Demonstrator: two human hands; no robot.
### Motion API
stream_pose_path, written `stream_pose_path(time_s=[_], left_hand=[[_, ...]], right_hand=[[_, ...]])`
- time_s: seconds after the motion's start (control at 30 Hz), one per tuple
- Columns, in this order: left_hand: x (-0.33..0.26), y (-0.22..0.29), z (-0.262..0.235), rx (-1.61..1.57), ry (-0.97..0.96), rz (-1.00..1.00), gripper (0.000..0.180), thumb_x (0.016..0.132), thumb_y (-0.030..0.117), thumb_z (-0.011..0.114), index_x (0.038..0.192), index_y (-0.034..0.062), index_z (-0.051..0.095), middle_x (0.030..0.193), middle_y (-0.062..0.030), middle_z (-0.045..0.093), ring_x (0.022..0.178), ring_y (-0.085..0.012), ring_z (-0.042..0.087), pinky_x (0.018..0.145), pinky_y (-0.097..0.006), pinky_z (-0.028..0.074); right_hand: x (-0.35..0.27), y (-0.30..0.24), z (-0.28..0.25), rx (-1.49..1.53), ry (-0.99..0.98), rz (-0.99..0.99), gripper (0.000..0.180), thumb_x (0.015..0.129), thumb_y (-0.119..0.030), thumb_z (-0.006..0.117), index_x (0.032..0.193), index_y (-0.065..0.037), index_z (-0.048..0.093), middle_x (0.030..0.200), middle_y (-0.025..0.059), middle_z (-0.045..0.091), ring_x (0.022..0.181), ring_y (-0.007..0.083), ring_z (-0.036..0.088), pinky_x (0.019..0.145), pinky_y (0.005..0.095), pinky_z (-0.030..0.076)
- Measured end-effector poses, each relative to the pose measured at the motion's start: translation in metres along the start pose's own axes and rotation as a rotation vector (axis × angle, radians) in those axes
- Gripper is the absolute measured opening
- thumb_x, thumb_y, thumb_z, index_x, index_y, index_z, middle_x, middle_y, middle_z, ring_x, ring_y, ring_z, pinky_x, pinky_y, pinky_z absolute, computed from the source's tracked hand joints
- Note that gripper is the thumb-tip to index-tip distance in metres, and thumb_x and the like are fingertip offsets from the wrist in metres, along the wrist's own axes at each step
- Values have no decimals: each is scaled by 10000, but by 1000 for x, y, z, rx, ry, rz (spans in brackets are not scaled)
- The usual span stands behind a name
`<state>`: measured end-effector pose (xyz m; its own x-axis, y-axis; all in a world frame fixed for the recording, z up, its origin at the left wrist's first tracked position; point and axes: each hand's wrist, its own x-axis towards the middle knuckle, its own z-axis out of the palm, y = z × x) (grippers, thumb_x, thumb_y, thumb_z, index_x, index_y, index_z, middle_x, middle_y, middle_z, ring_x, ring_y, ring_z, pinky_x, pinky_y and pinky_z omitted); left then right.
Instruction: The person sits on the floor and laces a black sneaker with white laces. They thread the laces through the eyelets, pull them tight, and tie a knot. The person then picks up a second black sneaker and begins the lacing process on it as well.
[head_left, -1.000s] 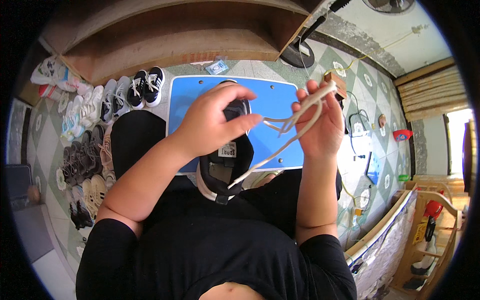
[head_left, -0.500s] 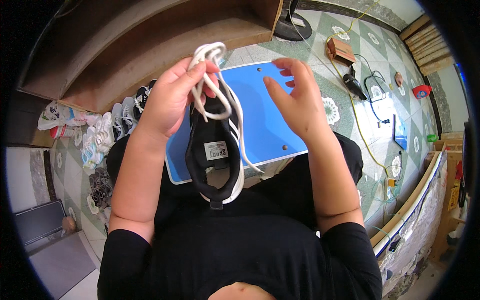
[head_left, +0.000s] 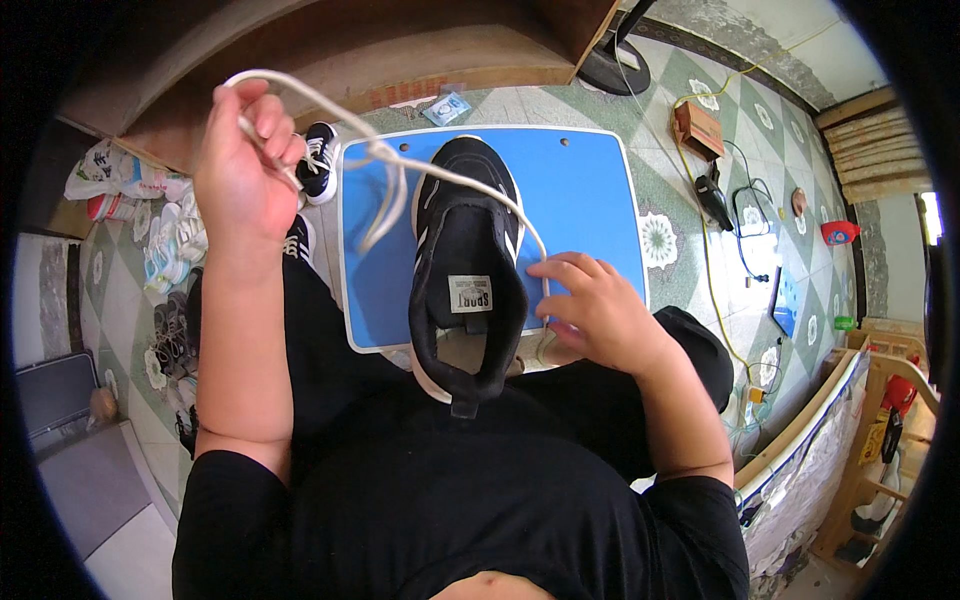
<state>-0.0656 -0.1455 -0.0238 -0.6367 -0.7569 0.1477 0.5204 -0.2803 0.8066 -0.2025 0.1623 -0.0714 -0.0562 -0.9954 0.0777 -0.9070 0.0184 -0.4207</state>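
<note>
Green-tiled floor below, blue board across my lap: black sneaker lies heel toward me; left hand fingers closed on the white lace, raised left; right hand loosely curled beside it.

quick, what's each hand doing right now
Left hand: raised, closed around the white shoelace.
Right hand: fingers curled, resting beside the black sneaker, touching the lace; a firm grip cannot be told.
</note>
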Motion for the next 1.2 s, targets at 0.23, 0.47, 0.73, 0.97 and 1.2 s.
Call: stream_pose_path(time_s=[0.23,0.47,0.73,0.97,1.2], left_hand=[[-37,-24,29,126,-204,16,412,1017,291,325,1350,61,404,707,22,428,502,-30,289,435,-171,252],[-9,18,2,-25,-218,394,410,1009,282,337,1352,59,369,761,-21,440,556,-75,314,467,-212,278],[18,38,-19,90,396,549,337,965,256,452,1250,77,455,919,-91,532,622,-124,386,483,-234,319],[-30,-30,23,252,-319,288,353,991,229,405,1278,32,463,765,-2,520,506,-24,321,443,-171,271],[-52,-66,37,940,-569,43,187,729,-21,684,898,12,612,853,-32,529,801,-134,531,732,-258,429]], right_hand=[[4,3,5,-28,46,11,124,759,-102,638,851,-62,564,1192,100,544,1153,293,490,938,408,411],[-38,61,-64,1321,1017,166,124,938,-168,499,876,-60,499,1045,134,626,1026,244,582,1001,393,381],[-137,150,-79,1623,1676,451,288,980,-179,404,704,-102,372,588,-24,317,474,95,263,426,240,227],[-18,44,-55,1126,1216,448,95,959,-127,476,997,-51,520,786,37,578,575,93,436,471,193,334],[39,-7,-51,812,619,140,106,855,19,602,960,10,607,902,115,681,754,124,625,649,226,491]])
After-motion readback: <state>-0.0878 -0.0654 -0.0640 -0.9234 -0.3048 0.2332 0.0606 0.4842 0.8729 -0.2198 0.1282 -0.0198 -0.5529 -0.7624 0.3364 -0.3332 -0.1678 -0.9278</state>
